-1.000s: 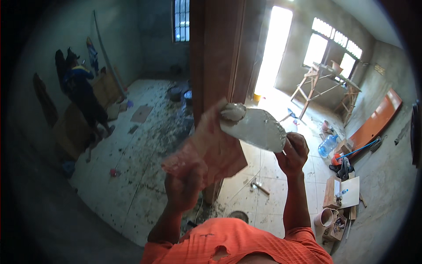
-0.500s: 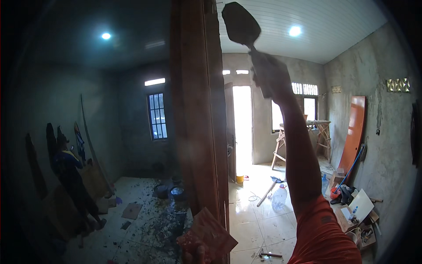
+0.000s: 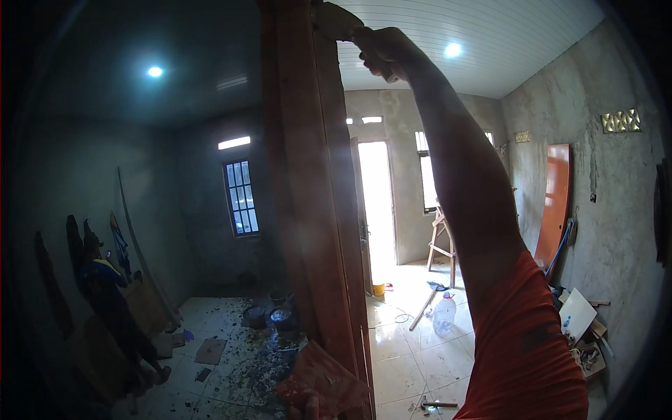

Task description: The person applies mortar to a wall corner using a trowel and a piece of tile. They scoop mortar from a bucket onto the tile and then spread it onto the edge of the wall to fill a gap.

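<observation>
Raised overhead, my right hand [image 3: 383,54] grips a trowel [image 3: 336,19], its dark blade against the edge beside the top of a tall wooden post [image 3: 308,196], apparently a door frame. At the bottom of the view my left hand [image 3: 308,406] is wrapped on a flat reddish board [image 3: 329,378] held low in front of the post; only part of that hand shows. Whether plaster is on the trowel blade, I cannot tell.
The dim left room holds a person [image 3: 115,308], buckets [image 3: 281,320] and debris on tiles. The bright right room has a doorway [image 3: 374,203], wooden trestle [image 3: 439,245], water bottle [image 3: 444,313], leaning orange panel [image 3: 553,203] and hammer [image 3: 437,404].
My right hand has risen from chest height to the post's top, swinging the trowel leftward onto it. My left hand with the board has dropped lower. The view has tilted upward.
</observation>
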A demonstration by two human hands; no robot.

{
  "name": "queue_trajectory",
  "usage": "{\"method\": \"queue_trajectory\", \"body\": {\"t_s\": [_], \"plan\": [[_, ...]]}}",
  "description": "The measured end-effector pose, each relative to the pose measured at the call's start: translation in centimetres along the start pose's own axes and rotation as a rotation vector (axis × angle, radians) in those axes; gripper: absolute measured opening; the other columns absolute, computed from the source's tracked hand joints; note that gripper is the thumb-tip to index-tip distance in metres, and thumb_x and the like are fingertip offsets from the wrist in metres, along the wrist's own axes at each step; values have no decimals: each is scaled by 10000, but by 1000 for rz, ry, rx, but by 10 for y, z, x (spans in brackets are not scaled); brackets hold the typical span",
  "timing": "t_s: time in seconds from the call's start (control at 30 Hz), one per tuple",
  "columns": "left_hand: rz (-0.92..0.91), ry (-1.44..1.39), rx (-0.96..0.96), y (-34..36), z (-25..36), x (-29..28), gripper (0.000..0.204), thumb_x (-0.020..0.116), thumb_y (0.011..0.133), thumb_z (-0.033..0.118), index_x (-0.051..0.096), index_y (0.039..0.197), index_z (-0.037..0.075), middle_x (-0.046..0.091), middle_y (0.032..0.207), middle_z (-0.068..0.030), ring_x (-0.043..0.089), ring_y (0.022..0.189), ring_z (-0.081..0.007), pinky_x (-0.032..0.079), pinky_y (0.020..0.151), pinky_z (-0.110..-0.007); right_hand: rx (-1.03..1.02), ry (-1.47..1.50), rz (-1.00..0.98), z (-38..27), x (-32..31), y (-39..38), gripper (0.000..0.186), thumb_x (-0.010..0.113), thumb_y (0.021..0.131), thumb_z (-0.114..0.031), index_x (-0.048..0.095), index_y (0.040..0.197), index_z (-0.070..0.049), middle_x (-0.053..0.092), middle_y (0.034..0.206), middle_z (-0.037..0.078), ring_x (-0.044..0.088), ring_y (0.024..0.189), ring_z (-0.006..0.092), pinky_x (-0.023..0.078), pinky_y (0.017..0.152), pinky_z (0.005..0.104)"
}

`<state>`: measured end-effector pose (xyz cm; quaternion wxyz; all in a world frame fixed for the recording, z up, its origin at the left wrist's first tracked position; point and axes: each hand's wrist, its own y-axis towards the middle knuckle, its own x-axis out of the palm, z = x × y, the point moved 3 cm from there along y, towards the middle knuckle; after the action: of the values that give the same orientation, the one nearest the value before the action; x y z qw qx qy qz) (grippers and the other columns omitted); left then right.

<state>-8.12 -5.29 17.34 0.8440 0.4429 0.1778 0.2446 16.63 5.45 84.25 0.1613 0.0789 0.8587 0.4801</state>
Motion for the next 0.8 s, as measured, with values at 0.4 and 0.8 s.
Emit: {"method": "queue_trajectory", "body": {"t_s": [0.4,0.8], "plan": [[20,-530,-812,19,26,-14,231,601,994,67,593,1184,-64,629,1121,-195,606,1103,-357,410,1094,-549,19,32,-35,-1,-9,7,392,625,981,-438,644,970,-47,609,711,60,555,560,170,346,444,314],[-52,-33,-193,-19,-20,8,292,553,1024,141,570,1272,-11,624,1208,-136,601,1105,-280,439,1070,-491,119,-217,-71,5,-20,-19,391,611,993,-424,631,965,-34,583,691,59,564,559,161,454,479,355]]}}
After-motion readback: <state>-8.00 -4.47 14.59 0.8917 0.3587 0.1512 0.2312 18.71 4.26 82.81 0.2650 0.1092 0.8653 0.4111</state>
